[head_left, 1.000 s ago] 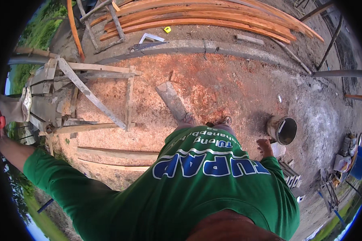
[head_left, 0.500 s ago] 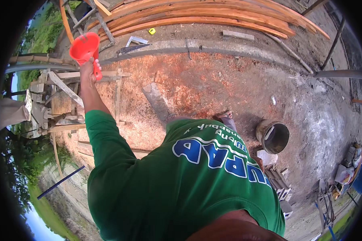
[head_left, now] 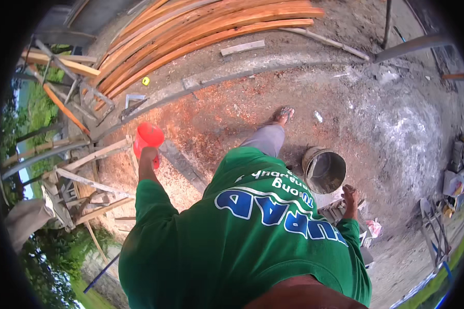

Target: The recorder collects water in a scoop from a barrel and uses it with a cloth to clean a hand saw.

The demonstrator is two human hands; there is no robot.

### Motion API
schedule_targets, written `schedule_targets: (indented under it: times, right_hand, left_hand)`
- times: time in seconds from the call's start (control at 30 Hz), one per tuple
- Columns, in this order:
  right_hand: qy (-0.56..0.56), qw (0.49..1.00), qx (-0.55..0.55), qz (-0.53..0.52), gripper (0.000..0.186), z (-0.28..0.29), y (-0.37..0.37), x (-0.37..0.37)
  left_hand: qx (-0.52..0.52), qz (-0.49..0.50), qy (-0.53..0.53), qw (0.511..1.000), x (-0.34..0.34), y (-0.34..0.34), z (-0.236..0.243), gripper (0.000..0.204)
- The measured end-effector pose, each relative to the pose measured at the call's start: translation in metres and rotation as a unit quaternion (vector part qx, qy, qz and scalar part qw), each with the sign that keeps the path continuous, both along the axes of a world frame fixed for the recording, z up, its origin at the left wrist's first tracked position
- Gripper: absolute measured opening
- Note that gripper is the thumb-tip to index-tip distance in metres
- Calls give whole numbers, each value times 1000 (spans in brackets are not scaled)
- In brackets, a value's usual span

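My left hand (head_left: 149, 153) grips the handle of a red plastic dipper (head_left: 149, 135), held out low at my left side above the ground. My right hand (head_left: 349, 194) hangs loosely open at my right, its fingers slightly bent and nothing visible in them, just beside a worn, cement-stained bucket (head_left: 323, 175). The bucket stands on the dusty ground near my sandalled right foot (head_left: 284, 115). A flat grey plank (head_left: 183, 170) lies on the wood shavings beyond the dipper. My green shirt covers the middle lower part of the view.
Long timber boards (head_left: 206, 36) lie beyond a low block edge (head_left: 211, 77), with a square tool (head_left: 134, 99) and a yellow object (head_left: 146, 81) nearby. A rough wooden frame (head_left: 103, 190) and posts stand at left. Tools and containers (head_left: 456, 185) crowd the right edge; a pole (head_left: 415, 45) crosses upper right.
The red dipper swung up into view in my left hand, then came lower and inward. My view has turned, my right foot has stepped forward, and my right hand shows again beside the bucket.
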State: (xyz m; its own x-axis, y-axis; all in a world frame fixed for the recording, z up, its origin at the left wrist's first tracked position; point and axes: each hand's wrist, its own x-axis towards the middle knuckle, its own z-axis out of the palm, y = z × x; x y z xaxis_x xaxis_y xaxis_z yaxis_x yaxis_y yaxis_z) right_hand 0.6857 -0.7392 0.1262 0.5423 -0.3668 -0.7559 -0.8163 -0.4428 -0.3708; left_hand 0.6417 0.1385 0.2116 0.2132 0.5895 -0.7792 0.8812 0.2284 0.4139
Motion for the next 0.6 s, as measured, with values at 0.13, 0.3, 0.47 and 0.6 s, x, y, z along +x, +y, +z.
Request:
schedule_targets:
  times: [0.13,0.3,0.47,0.6]
  right_hand:
    - [-46,988,-65,130,38,-27,-7,41]
    - [50,998,-21,-20,43,18,-39,37]
    - [51,988,-36,-144,41,6,-92,-4]
    - [158,987,-1,-3,36,-25,-105,-5]
  left_hand:
    - [-73,-229,91,966,154,-92,-54,11]
    - [-126,-503,103,849,399,-340,-54,14]
    - [-172,-664,25,728,591,-576,12,18]
    - [-41,-794,51,605,693,-707,39,26]
